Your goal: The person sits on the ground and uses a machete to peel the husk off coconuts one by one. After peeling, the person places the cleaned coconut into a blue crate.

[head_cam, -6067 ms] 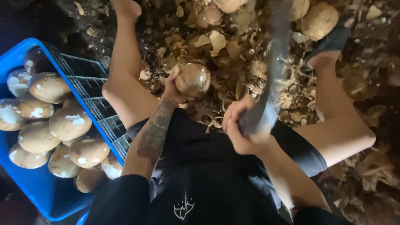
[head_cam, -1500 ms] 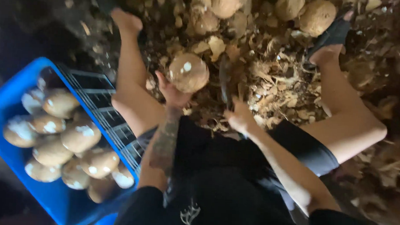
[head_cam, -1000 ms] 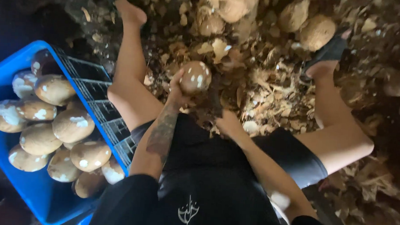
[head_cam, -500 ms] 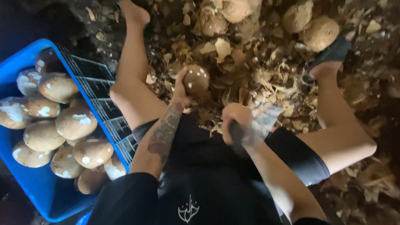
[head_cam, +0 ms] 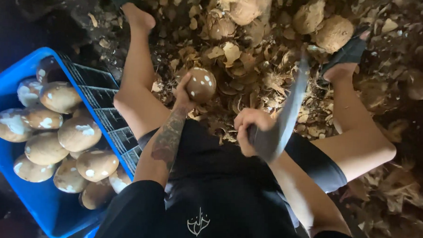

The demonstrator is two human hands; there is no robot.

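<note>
We hold a peeled brown coconut (head_cam: 201,84) up in our left hand (head_cam: 184,92), grip closed around it, arm stretched forward above the husk pile (head_cam: 251,64), while our right hand (head_cam: 248,129) clenches a long blade (head_cam: 286,112) raised just right of the coconut.

Round brown coconut (head_cam: 201,84), white-flecked, held up above husk scraps. Long grey blade (head_cam: 286,112), blurred, raised and slanting just right of it.
</note>
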